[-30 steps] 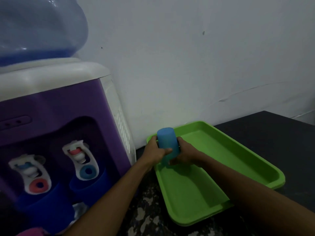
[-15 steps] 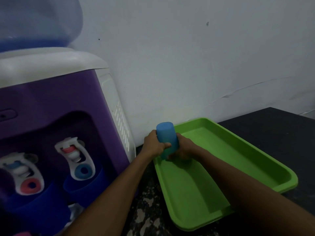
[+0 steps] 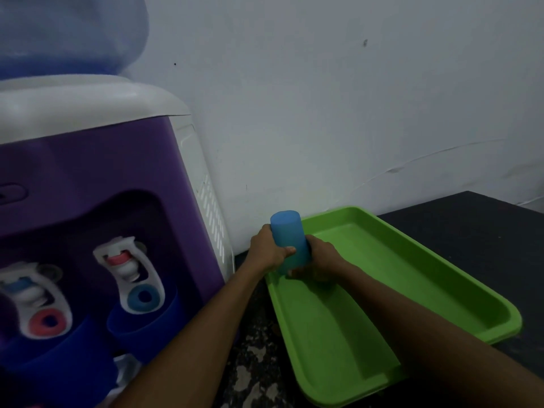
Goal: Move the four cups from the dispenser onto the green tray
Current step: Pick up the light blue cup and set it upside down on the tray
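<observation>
Gripping an upside-down light blue cup [image 3: 290, 241] between both hands, left hand [image 3: 266, 252] and right hand [image 3: 322, 260] curled around its sides at the near-left corner of the green tray [image 3: 412, 278]. Beyond, two dark blue cups [image 3: 147, 328] under the purple dispenser [image 3: 88, 187] taps.

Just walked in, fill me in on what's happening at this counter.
A person is holding a light blue cup with both hands, the left hand and the right hand wrapped around it, closed end up, over the near-left corner of the green tray. Nothing else lies on the tray. Two dark blue cups sit under the taps of the purple water dispenser on the left.
</observation>
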